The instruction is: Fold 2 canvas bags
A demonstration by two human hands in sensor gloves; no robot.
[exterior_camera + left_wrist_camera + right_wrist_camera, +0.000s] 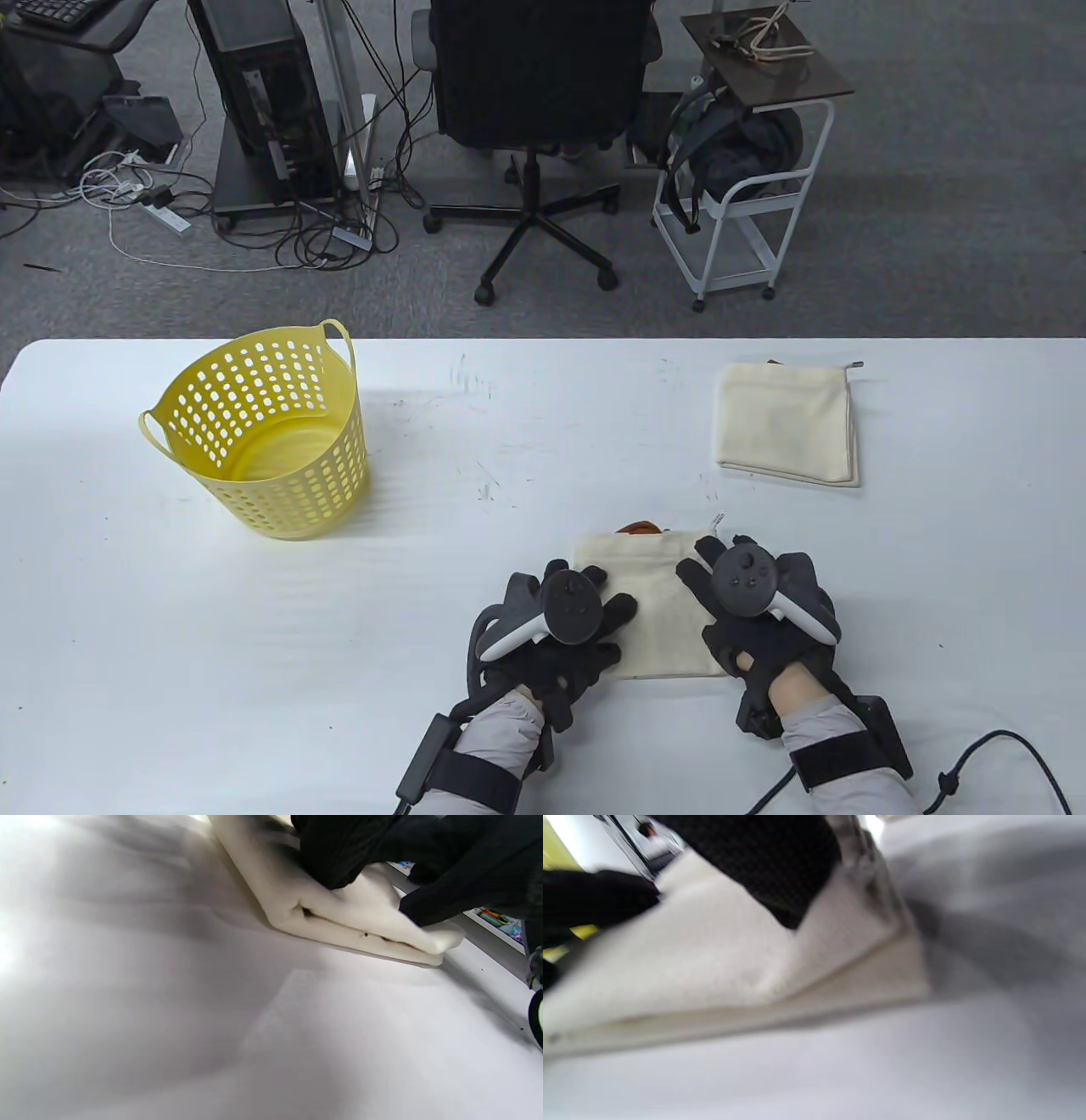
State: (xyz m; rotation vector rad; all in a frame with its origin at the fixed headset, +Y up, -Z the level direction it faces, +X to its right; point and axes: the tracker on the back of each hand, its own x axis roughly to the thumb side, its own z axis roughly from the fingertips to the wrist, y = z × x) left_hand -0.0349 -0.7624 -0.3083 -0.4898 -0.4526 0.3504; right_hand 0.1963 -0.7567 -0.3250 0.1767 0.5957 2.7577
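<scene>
Near the front edge of a white table (543,441), two gloved hands rest on a folded cream canvas bag (653,611). The left hand (560,628) lies palm down on the bag's left side, its fingers spread flat over the cloth. The right hand (755,611) lies on the bag's right side, fingers likewise flat and pointing up and to the left. Neither hand grips the cloth; both press it down. A bit of orange cord (638,528) shows at the bag's far edge.

From the left wrist, dark fingertips (339,861) press on the top layer of the bag (297,895), and its stacked folded layers show at the near corner. From the right wrist, the view is blurred: a dark finger (772,861) sits on the cream bag (691,963), whose layered edge lies flat on the table.

Well apart, toward the far right of the table, a second bag (787,423) lies folded into a neat square, touched by neither hand. At the far left stands a yellow basket (267,433) with holes in its wall, upright.

Beyond the table are an office chair (539,102), a white cart (747,195) and a computer tower (263,93) with cables on grey carpet.
</scene>
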